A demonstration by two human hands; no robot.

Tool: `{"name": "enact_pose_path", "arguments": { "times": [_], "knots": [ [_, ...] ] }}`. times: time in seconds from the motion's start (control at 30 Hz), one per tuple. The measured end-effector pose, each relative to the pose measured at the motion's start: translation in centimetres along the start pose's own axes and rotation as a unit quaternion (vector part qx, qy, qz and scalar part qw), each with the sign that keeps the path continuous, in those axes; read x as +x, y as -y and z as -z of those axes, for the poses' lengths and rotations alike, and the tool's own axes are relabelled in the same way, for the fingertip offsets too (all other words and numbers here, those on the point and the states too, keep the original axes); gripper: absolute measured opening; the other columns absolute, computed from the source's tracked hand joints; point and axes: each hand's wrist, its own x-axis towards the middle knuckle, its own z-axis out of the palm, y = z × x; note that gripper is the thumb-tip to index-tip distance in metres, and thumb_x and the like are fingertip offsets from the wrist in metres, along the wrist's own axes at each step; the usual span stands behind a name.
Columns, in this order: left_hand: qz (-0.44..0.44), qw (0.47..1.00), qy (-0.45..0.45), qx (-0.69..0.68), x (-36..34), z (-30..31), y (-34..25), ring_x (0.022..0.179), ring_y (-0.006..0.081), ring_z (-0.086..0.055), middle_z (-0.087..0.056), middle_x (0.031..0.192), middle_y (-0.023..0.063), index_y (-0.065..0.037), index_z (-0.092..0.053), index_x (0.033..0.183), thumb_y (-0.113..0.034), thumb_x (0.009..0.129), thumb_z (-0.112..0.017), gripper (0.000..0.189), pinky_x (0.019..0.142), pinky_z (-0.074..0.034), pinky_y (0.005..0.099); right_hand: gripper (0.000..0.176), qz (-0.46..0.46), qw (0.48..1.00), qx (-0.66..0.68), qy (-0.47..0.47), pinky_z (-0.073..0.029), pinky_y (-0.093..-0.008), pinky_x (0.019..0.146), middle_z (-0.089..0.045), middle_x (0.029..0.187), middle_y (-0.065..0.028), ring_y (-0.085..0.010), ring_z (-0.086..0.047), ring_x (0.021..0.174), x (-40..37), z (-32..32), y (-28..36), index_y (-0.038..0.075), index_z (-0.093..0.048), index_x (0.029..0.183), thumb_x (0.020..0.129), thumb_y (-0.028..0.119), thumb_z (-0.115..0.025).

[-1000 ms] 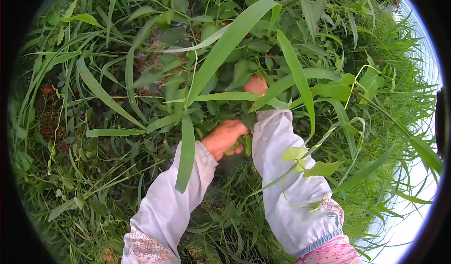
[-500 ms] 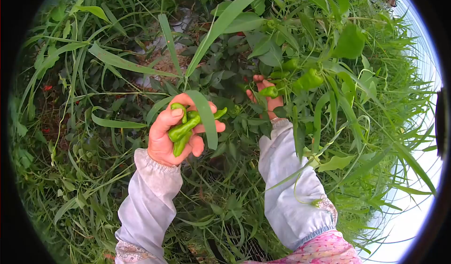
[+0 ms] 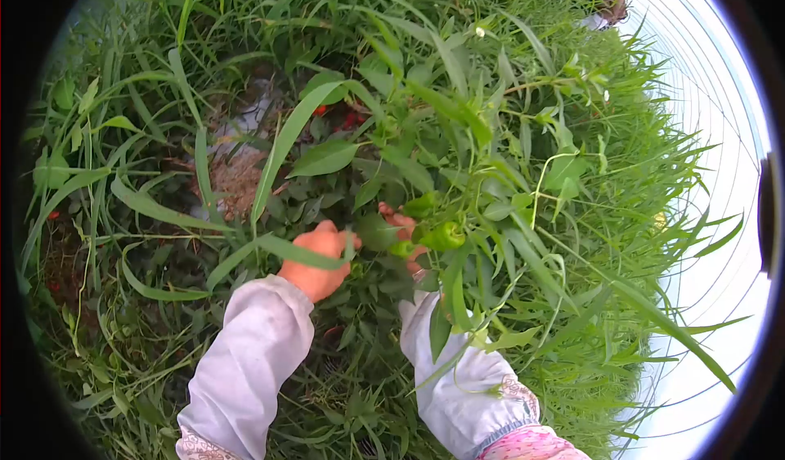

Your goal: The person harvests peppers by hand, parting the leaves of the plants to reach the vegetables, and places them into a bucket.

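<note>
My left hand [image 3: 317, 260] is turned with its back toward me, its fingers curled closed among the leaves. The green peppers it held a moment ago are hidden beneath it. A long grass blade lies across the knuckles. Just to the right, my right hand [image 3: 402, 229] reaches in behind foliage, and leaves cover most of its fingers, so its grip does not show. In front of that hand hang a plump green pepper [image 3: 444, 236] and a smaller green pepper [image 3: 401, 249] on the plant. Both forearms wear pale sleeve covers.
Tall grass [image 3: 572, 296] and weeds crowd the pepper plants on every side. Red fruit [image 3: 353, 120] shows low in the foliage. Beyond them is a patch of bare soil [image 3: 233, 182]. A curved translucent wall [image 3: 695, 133] runs along the right, with part of a person [image 3: 609, 2] far off.
My left hand has turned over from palm-up, hiding the peppers, and moved closer to my right hand. The view has shifted, so the plants and right arm appear further left.
</note>
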Motion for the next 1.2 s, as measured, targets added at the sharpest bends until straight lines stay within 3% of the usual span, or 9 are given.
{"name": "enact_pose_path", "arguments": {
  "times": [0.13, 0.33, 0.53, 0.63, 0.73, 0.83, 0.9, 1.07, 1.2],
  "knots": [
    [-0.014, 0.994, 0.11, 0.024, -0.7, -4.5, 1.8, 0.091, 0.0353, -0.058, -0.056, 0.102, 0.0177, -0.016, -0.062, 0.107, -0.009, 0.074, -0.057, 0.034, 0.081, -0.047, 0.0417, 0.026, -0.016, 1.0, 0.013, -0.02, -0.053, -0.0383, 0.074, -0.054, 0.11, -0.0042, -0.02, -0.053, 0.101, -0.6, 0.4, -1.2, 0.011, -0.052, 0.107, 0.084, 0.022, -0.058],
    [-0.019, 0.991, 0.129, -0.012, -0.9, -6.4, 1.0, 0.092, 0.036, -0.056, -0.055, 0.105, 0.0184, -0.011, -0.054, 0.117, -0.019, 0.076, -0.061, 0.042, 0.082, -0.047, 0.0427, 0.03, -0.017, 0.999, 0.019, -0.031, -0.052, -0.0381, 0.075, -0.054, 0.112, -0.0049, -0.0208, -0.054, 0.099, -0.7, 0.6, -1.7, 0.011, -0.051, 0.109, 0.084, 0.025, -0.058],
    [-0.024, 0.984, 0.027, -0.177, -1.7, -8.8, 1.8, 0.089, 0.0372, -0.057, -0.061, 0.095, 0.0194, -0.006, -0.057, 0.106, -0.026, 0.078, -0.059, 0.034, 0.077, -0.045, 0.0441, 0.033, 0.004, 0.999, 0.037, -0.032, -0.052, -0.0379, 0.076, -0.053, 0.114, -0.0056, -0.0217, -0.055, 0.098, 1.1, 0.6, -2.3, 0.011, -0.051, 0.111, 0.084, 0.028, -0.057],
    [-0.028, 0.984, 0.065, -0.166, -2.4, -6.8, 0.9, 0.09, 0.0382, -0.056, -0.061, 0.095, 0.0196, -0.006, -0.058, 0.104, -0.024, 0.078, -0.06, 0.032, 0.077, -0.045, 0.0434, 0.035, 0.035, 0.997, 0.054, -0.035, -0.052, -0.0378, 0.076, -0.053, 0.115, -0.0059, -0.0221, -0.055, 0.097, 2.7, 0.3, -1.1, 0.01, -0.051, 0.113, 0.084, 0.03, -0.057],
    [0.025, 0.922, 0.156, -0.354, -3.7, -5.8, 2.3, 0.067, 0.021, -0.059, -0.06, 0.074, 0.0098, -0.007, -0.058, 0.103, -0.03, 0.082, -0.061, 0.031, 0.061, -0.047, 0.0344, 0.037, 0.056, 0.994, 0.094, -0.024, -0.052, -0.0378, 0.076, -0.052, 0.116, -0.0063, -0.0225, -0.055, 0.096, 4.2, 0.5, -0.2, 0.01, -0.05, 0.114, 0.084, 0.031, -0.057],
    [0.094, 0.869, 0.299, -0.383, -5.5, -1.4, 2.6, 0.052, 0.0083, -0.05, -0.055, 0.066, 0.0017, -0.009, -0.059, 0.101, -0.033, 0.085, -0.061, 0.028, 0.043, -0.041, 0.0251, 0.033, 0.076, 0.979, 0.18, 0.059, -0.052, -0.0371, 0.077, -0.052, 0.115, -0.006, -0.0208, -0.054, 0.098, 5.3, 2.9, 1.0, 0.009, -0.052, 0.111, 0.085, 0.028, -0.056],
    [0.121, 0.828, 0.243, -0.49, -5.9, -2.1, 3.9, 0.048, 0.0057, -0.047, -0.055, 0.066, -0.0001, -0.01, -0.059, 0.099, -0.032, 0.086, -0.06, 0.026, 0.038, -0.036, 0.0209, 0.029, 0.148, 0.987, 0.06, 0.016, -0.051, -0.0375, 0.081, -0.052, 0.115, -0.0062, -0.0206, -0.052, 0.105, 5.4, 3.8, 0.8, 0.007, -0.053, 0.108, 0.086, 0.025, -0.055],
    [0.106, 0.706, 0.071, -0.696, -2.8, -0.9, 4.5, 0.047, 0.0089, -0.051, -0.063, 0.088, 0.0089, -0.005, -0.057, 0.101, -0.023, 0.088, -0.053, 0.022, 0.036, -0.037, 0.0199, 0.03, 0.105, 0.973, 0.056, 0.2, -0.048, -0.0393, 0.092, -0.042, 0.126, -0.0031, -0.0144, -0.043, 0.117, 5.3, 2.8, 2.6, 0.015, -0.045, 0.122, 0.092, 0.015, -0.045],
    [0.139, 0.803, 0.071, -0.575, 2.3, -2.1, 3.1, 0.045, 0.0113, -0.05, -0.06, 0.077, 0.0041, -0.005, -0.057, 0.104, -0.02, 0.083, -0.052, 0.026, 0.035, -0.038, 0.0234, 0.027, 0.107, 0.97, 0.123, 0.179, -0.047, -0.0359, 0.091, -0.051, 0.116, -0.0042, -0.0149, -0.044, 0.116, 5.5, 2.8, 1.9, 0.006, -0.047, 0.116, 0.09, 0.01, -0.047]
  ]
}}
